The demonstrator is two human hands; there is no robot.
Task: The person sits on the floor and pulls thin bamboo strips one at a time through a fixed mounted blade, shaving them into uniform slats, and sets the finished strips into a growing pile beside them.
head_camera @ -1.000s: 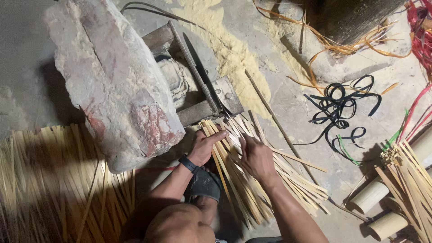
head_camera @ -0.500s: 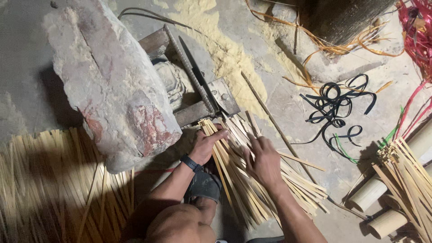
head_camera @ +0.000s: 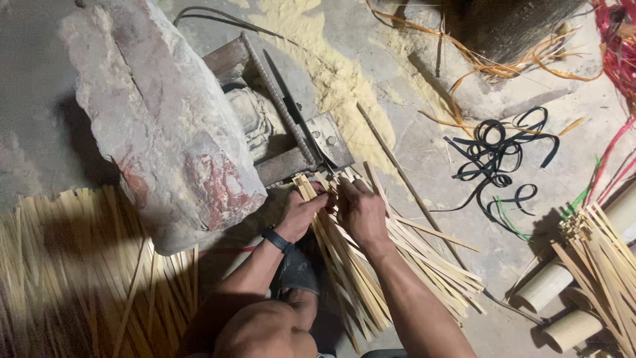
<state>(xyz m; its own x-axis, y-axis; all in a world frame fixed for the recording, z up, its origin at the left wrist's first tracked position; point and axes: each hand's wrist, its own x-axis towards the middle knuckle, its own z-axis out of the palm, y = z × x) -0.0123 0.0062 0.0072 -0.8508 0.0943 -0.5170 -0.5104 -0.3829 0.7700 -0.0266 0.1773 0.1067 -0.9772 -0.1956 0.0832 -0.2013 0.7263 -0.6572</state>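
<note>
From the one big stone slab rightward, his left hand gripped the ends of the bamboo strips, too many to count, at the metal blade fixture, his right hand pressed closed over them, and two bamboo tubes lay beyond.
</note>
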